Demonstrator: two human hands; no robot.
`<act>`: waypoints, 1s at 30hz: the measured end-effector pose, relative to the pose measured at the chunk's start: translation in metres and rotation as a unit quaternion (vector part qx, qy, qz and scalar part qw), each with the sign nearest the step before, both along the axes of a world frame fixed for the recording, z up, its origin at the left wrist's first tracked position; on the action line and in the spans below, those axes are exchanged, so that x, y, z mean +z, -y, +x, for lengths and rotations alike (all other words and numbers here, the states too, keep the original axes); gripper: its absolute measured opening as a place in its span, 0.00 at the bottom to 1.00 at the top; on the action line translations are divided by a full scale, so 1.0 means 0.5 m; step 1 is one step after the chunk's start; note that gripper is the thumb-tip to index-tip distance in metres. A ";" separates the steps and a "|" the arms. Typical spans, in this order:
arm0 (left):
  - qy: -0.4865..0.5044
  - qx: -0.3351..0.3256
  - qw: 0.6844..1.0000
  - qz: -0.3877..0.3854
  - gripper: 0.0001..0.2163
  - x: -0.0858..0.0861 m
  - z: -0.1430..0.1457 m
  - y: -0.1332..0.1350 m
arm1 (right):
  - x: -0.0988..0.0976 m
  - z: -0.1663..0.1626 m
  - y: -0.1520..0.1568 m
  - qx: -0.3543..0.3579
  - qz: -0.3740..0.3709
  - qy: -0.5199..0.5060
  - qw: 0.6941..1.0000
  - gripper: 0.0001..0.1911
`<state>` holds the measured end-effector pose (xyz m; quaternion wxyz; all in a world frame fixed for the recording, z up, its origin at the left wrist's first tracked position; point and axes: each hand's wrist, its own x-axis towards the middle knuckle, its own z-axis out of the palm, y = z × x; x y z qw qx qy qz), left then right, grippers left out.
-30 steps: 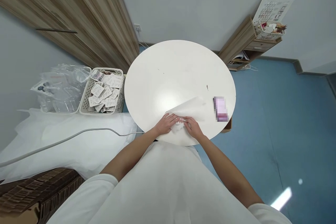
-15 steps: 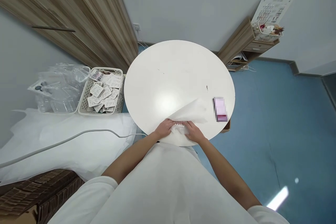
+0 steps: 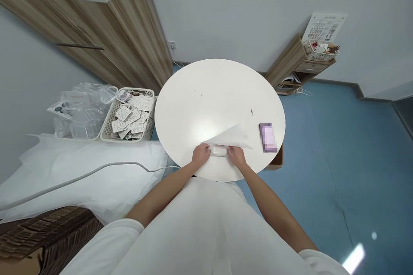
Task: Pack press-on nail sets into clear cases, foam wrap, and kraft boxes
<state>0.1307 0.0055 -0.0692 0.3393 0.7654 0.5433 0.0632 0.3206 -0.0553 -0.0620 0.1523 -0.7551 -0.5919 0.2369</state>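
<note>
My left hand (image 3: 201, 154) and my right hand (image 3: 236, 156) rest at the near edge of a round white table (image 3: 209, 94). Between them they pinch a small clear packet (image 3: 219, 150) with something pinkish inside, one hand at each end. A white sheet of thin paper (image 3: 234, 135) lies just behind the packet, its near edge lifted off the table. Both hands have their fingers curled onto the packet.
A blurred pink flat object (image 3: 267, 137) lies on the table's right side. Left of the table stand a white basket of printed cards (image 3: 130, 116) and a pile of clear plastic bags (image 3: 79, 109). A grey cable (image 3: 80, 176) crosses white cloth. A wooden cabinet (image 3: 106, 34) stands behind.
Both hands have drawn slightly apart along the packet, which now shows flatter between them. The camera has tipped a little, shifting the table downward in view.
</note>
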 end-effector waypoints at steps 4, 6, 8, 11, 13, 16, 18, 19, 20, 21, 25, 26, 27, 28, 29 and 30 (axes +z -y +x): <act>-0.077 0.032 0.996 0.005 0.07 0.002 0.010 0.001 | -0.015 -0.013 -0.003 -0.012 0.011 0.046 0.999 0.15; -0.084 0.021 0.996 0.034 0.07 0.005 0.011 0.002 | -0.021 -0.017 0.002 -0.006 0.035 0.088 0.996 0.15; -0.084 -0.016 0.992 0.090 0.09 0.009 0.012 0.003 | -0.025 -0.018 0.009 0.019 0.058 0.131 0.989 0.13; -0.092 -0.114 0.978 0.151 0.13 0.012 0.013 0.001 | -0.028 -0.014 0.018 0.111 0.080 0.171 0.976 0.12; -0.091 -0.178 0.968 0.153 0.16 0.012 0.015 -0.001 | -0.027 -0.009 0.023 0.163 0.075 0.175 0.968 0.14; -0.067 -0.235 0.960 0.138 0.20 0.012 0.013 -0.008 | -0.021 0.000 0.023 0.209 0.028 0.152 0.966 0.11; -0.047 -0.258 0.957 0.128 0.21 0.017 0.009 -0.014 | -0.017 0.004 0.018 0.241 0.000 0.125 0.962 0.10; -0.039 -0.269 0.955 0.121 0.21 0.021 0.007 -0.017 | -0.015 0.005 0.014 0.253 -0.010 0.115 0.961 0.11; -0.033 -0.282 0.952 0.115 0.22 0.025 0.004 -0.019 | -0.014 0.005 0.008 0.258 -0.018 0.111 0.960 0.12; -0.027 -0.294 0.949 0.111 0.22 0.028 0.002 -0.022 | -0.013 0.005 0.002 0.257 -0.024 0.112 0.959 0.13; -0.018 -0.318 0.941 0.114 0.26 0.038 0.004 -0.025 | -0.007 -0.001 -0.020 0.282 0.000 0.125 0.951 0.10; -0.022 -0.317 0.941 0.119 0.25 0.038 0.006 -0.022 | -0.004 -0.003 -0.021 0.295 0.017 0.125 0.947 0.10; -0.027 -0.315 0.940 0.124 0.23 0.038 0.006 -0.017 | -0.001 -0.005 -0.018 0.307 0.033 0.123 0.943 0.11; -0.032 -0.314 0.940 0.127 0.22 0.038 0.005 -0.010 | 0.002 -0.008 -0.010 0.314 0.043 0.120 0.941 0.11; -0.036 -0.315 0.940 0.126 0.21 0.039 0.002 0.000 | 0.006 -0.012 0.001 0.318 0.048 0.114 0.940 0.11; -0.038 -0.317 0.940 0.122 0.20 0.041 -0.002 0.011 | 0.010 -0.016 0.016 0.318 0.047 0.106 0.941 0.11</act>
